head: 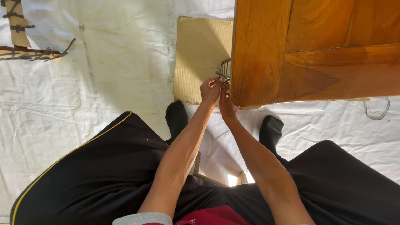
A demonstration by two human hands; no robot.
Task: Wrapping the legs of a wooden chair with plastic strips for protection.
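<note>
Metal clip: a small dark wire piece [223, 75] sits at the left edge of a wooden panel, just above the fingertips of both hands.
Wire coils: a short row of thin metal loops [225, 65] runs up the same edge, directly above the clip and touching the wood.
Left hand: the left hand [211, 90] is curled nearly closed, fingertips pinched up at the clip; whether it has a firm hold of it cannot be told from this angle.
Right hand: the right hand [227, 105] lies just beside the left, pressed against the lower corner of the panel, fingers folded toward the clip; how tight its hold is cannot be told.
Wooden panel: a large varnished orange-brown board [316, 50] fills the upper right, its lower left corner meeting the hands.
Cardboard: a flat tan sheet [200, 54] lies on the floor behind the hands, partly under the panel.
Floor cover: white sheeting [104, 75] spreads across the floor, creased and sunlit.
Feet: two feet in black socks [176, 116] stand on the sheeting, one on each side of the forearms.
Trousers: black cloth with a yellow stripe [91, 166] fills the lower frame.
Far corner: a bundle of sticks tied with dark straps [21, 37] rests at upper left, well apart from the hands.
Plastic scrap: a clear curled piece [377, 109] lies at the right, below the panel.
</note>
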